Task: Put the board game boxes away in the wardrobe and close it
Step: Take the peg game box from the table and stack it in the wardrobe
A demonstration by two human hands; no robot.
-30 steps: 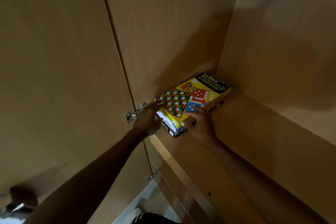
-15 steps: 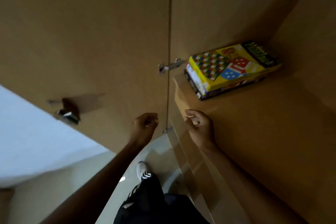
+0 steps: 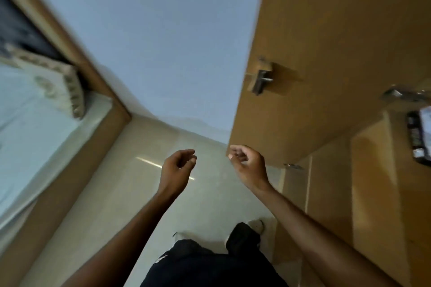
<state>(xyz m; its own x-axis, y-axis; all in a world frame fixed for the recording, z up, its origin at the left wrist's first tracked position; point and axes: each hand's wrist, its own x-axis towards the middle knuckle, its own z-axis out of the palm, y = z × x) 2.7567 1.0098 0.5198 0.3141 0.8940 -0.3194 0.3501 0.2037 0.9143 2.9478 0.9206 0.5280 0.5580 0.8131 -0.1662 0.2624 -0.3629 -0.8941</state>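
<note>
Left hand (image 3: 178,168) and right hand (image 3: 247,165) are withdrawing empty, fingers (image 3: 186,155) loosely curled; boxes (image 3: 419,137) are sitting shelved far right, door (image 3: 326,53) standing open.

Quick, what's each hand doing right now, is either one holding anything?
Left hand: open, fingers loosely curled, holding nothing.
Right hand: open, fingers loosely curled, holding nothing.

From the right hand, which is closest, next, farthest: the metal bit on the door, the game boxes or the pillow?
1. Metal bit: on the door, above the right hand.
2. Game boxes: far right, on the shelf.
3. Pillow: far left, on the bed.
</note>
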